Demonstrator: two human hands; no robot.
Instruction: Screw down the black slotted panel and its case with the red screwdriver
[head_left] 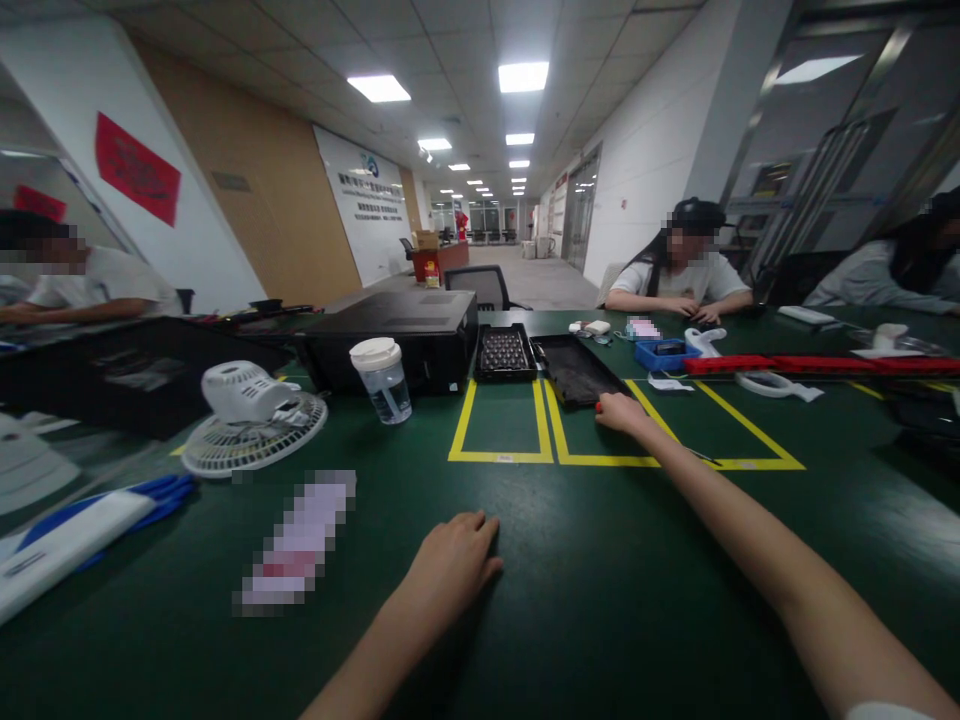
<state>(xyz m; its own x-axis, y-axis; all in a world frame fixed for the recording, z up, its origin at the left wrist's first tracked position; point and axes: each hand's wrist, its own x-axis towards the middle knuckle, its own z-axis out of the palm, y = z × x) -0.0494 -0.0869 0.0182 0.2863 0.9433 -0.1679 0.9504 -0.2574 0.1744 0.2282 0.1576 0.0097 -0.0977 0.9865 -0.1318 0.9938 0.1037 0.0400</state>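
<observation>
My right hand (621, 412) reaches forward to the near edge of a shallow black tray (581, 370), fingers closed on a small thing. Only a red tip (598, 408) of it shows; the rest is hidden by the fingers. Beside that tray lies a black case (505, 353) with rows of small rounded pieces inside. My left hand (459, 560) rests on the green table (555, 580), holding nothing, fingers loosely bent and the thumb apart. Yellow tape frames (501, 458) mark the tabletop between my hands and the trays. A thin dark rod (703, 458) lies across the right-hand tape.
To the left stand a lidded clear cup (384, 385), a large black box (390, 340) and a white fan (255, 430) lying face down. A blue bin (666, 353) and a white ring-shaped item (772, 385) lie right. A person (682, 265) sits across the table.
</observation>
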